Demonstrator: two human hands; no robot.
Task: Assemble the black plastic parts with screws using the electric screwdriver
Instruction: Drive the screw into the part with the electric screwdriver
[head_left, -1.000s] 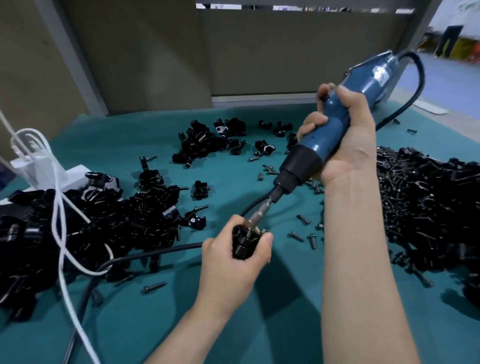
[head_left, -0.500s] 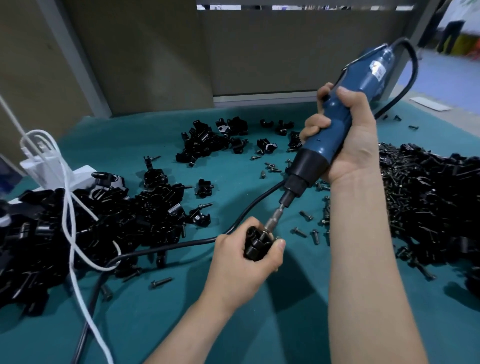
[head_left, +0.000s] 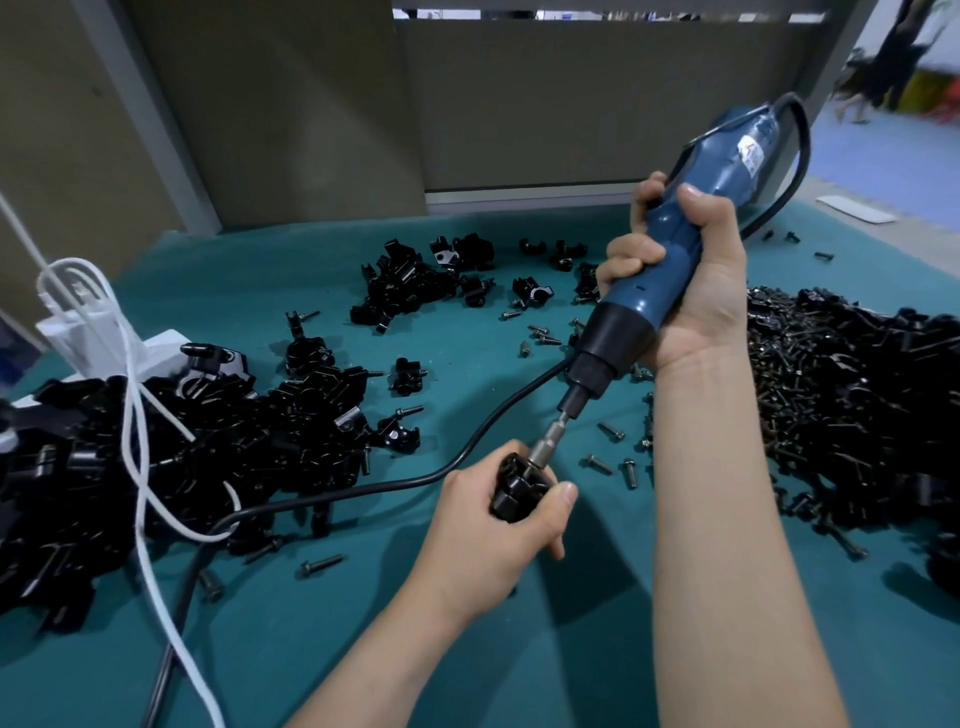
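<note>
Left hand (head_left: 498, 525) is curled tight around one small black plastic part (head_left: 517, 491), lifted off the table (head_left: 467, 649) near its front edge and tilted up, I'd guess so the screw hole meets the bit. Right hand (head_left: 691, 291) has a full fist on the blue electric screwdriver (head_left: 670, 275), angled down with its tip seated on the part. Loose screws (head_left: 610, 457) lie just beside them, with piles of parts along the left edge (head_left: 182, 452) and right edge (head_left: 857, 415), probably to stay reachable.
</note>
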